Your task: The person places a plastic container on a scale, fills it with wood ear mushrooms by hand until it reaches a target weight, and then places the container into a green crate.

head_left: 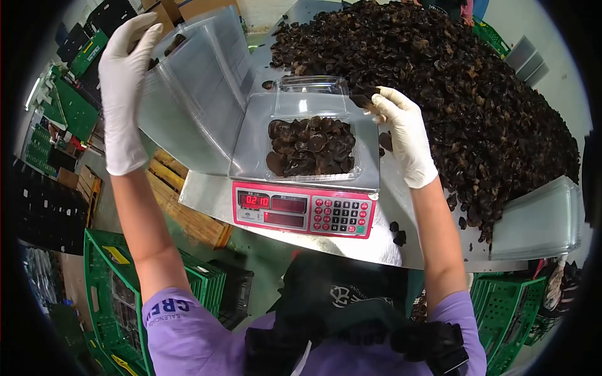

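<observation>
A clear plastic box with its lid folded back rests on the metal pan of a red scale, whose red display looks like 0.210. Dark brown wood ear mushrooms fill the box. My right hand, in a white glove, pinches a dark wood ear mushroom just right of the lid. My left hand, gloved too, is raised beside a tall stack of nested clear boxes; its fingers are curved and apart, with nothing seen in them. Dark pieces sit atop that stack.
A large heap of wood ear mushrooms covers the table's far and right side. More clear boxes stand at the right edge. Green crates and a wooden pallet are on the floor at left, another green crate at lower right.
</observation>
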Demonstrator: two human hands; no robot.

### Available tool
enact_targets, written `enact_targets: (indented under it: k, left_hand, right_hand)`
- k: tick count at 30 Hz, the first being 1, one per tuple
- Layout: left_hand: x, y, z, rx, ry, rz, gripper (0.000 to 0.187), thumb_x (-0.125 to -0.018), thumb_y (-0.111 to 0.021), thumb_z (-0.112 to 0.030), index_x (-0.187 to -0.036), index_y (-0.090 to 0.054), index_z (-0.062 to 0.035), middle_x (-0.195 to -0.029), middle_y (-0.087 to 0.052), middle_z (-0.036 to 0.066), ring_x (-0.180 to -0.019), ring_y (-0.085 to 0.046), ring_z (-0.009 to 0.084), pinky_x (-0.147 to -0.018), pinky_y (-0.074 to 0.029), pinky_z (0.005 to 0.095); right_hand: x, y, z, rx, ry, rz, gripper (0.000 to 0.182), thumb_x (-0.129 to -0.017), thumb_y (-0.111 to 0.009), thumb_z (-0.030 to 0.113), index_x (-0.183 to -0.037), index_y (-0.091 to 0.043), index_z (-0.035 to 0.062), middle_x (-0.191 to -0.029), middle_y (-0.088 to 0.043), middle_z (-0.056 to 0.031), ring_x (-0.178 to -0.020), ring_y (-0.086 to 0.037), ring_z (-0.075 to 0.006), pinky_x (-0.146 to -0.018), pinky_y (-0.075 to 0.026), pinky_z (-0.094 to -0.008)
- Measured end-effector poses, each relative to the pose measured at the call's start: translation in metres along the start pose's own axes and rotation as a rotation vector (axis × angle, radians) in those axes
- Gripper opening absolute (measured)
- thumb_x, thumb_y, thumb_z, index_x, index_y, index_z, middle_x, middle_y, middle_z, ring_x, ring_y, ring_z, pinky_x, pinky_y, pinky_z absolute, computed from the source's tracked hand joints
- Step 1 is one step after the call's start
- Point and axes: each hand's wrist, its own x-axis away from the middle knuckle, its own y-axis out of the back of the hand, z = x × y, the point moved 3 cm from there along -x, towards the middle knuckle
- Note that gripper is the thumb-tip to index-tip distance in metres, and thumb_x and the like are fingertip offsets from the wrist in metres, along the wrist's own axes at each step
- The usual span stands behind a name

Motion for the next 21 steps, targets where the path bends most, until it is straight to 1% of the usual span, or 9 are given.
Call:
enact_targets:
  k: [3,6,9,12,15,16,17,19,21]
  left_hand:
    - [0.045,-0.053,-0.076,0.159,-0.128,0.289,0.02,-0.088,-0.07,-0.01,-0.106,-0.069,-0.002,-0.098,-0.069,0.005,-0.09,-0.063,0.0132,-0.083,-0.05,0.0271]
    - [0.083,-0.098,-0.101,0.089,-0.292,0.561,0.041,-0.084,-0.073,-0.015,-0.123,-0.062,-0.0035,-0.106,-0.065,0.008,-0.096,-0.059,0.0168,-0.088,-0.048,0.0294]
    - [0.108,-0.133,-0.097,0.221,-0.111,0.669,0.056,-0.084,-0.075,-0.021,-0.133,-0.056,-0.0052,-0.11,-0.065,0.01,-0.095,-0.059,0.0183,-0.086,-0.049,0.0323]
    - [0.104,-0.126,-0.101,0.284,-0.054,0.65,0.057,-0.083,-0.076,-0.023,-0.134,-0.056,-0.0052,-0.112,-0.065,0.01,-0.095,-0.06,0.0173,-0.085,-0.049,0.0309]
    - [0.087,-0.096,-0.075,0.336,0.168,0.533,0.043,-0.088,-0.072,-0.016,-0.128,-0.061,-0.0035,-0.11,-0.067,0.004,-0.096,-0.06,0.0103,-0.086,-0.049,0.0256]
    - [0.087,-0.086,-0.064,0.29,0.151,0.491,0.04,-0.089,-0.071,-0.014,-0.126,-0.062,-0.0032,-0.11,-0.067,0.003,-0.097,-0.06,0.0097,-0.087,-0.049,0.0252]
    - [0.088,-0.075,-0.054,0.241,0.136,0.447,0.036,-0.09,-0.07,-0.012,-0.125,-0.063,-0.0028,-0.109,-0.067,0.002,-0.098,-0.06,0.009,-0.089,-0.049,0.0249]
    - [0.095,-0.061,-0.045,0.197,0.171,0.467,0.032,-0.091,-0.069,-0.012,-0.121,-0.065,-0.0026,-0.109,-0.067,0.002,-0.099,-0.06,0.0093,-0.091,-0.047,0.0254]
    - [0.107,-0.058,-0.04,0.251,0.289,0.528,0.032,-0.09,-0.069,-0.014,-0.119,-0.065,-0.0025,-0.108,-0.066,0.002,-0.1,-0.059,0.0096,-0.093,-0.046,0.0261]
  right_hand:
    - [0.008,-0.011,0.01,-0.195,-0.038,0.081,0.027,-0.092,-0.067,0.018,-0.11,-0.065,-0.0012,-0.092,-0.069,-0.0057,-0.078,-0.064,-0.0106,-0.072,-0.048,-0.0219]
    - [0.015,-0.027,0.018,-0.388,-0.063,0.179,0.02,-0.093,-0.064,0.014,-0.106,-0.065,-0.0011,-0.092,-0.069,-0.0052,-0.078,-0.065,-0.0122,-0.072,-0.049,-0.0225]
    - [0.025,-0.032,0.024,-0.39,-0.062,0.164,0.02,-0.093,-0.064,0.014,-0.107,-0.065,-0.0009,-0.092,-0.068,-0.0056,-0.079,-0.065,-0.0123,-0.073,-0.05,-0.0229]
    - [0.058,-0.014,0.05,-0.109,-0.079,0.21,0.016,-0.09,-0.064,0.01,-0.1,-0.066,-0.0017,-0.089,-0.066,-0.0037,-0.078,-0.06,-0.0095,-0.073,-0.049,-0.0234]
    - [0.108,0.057,0.044,0.457,-0.186,0.523,0.012,-0.086,-0.068,0.011,-0.091,-0.068,0.0001,-0.086,-0.068,-0.0022,-0.077,-0.062,-0.0092,-0.071,-0.05,-0.0257]
    - [0.134,0.067,0.05,0.762,-0.201,0.637,0.008,-0.077,-0.068,0.011,-0.081,-0.069,0.0044,-0.072,-0.063,-0.0062,-0.062,-0.059,-0.019,-0.062,-0.048,-0.0322]
    - [0.158,0.09,0.041,0.917,-0.109,0.819,0.013,-0.073,-0.072,0.015,-0.082,-0.071,0.0059,-0.069,-0.063,-0.0109,-0.063,-0.062,-0.028,-0.061,-0.05,-0.0374]
    - [0.22,0.149,0.012,1.309,-0.275,0.884,0.034,-0.069,-0.079,0.03,-0.093,-0.073,0.0078,-0.077,-0.067,-0.0137,-0.071,-0.066,-0.0324,-0.066,-0.052,-0.0416]
    - [0.245,0.169,0.001,1.438,-0.253,0.933,0.04,-0.07,-0.079,0.032,-0.1,-0.071,0.0074,-0.079,-0.067,-0.0136,-0.073,-0.066,-0.0322,-0.067,-0.052,-0.0418]
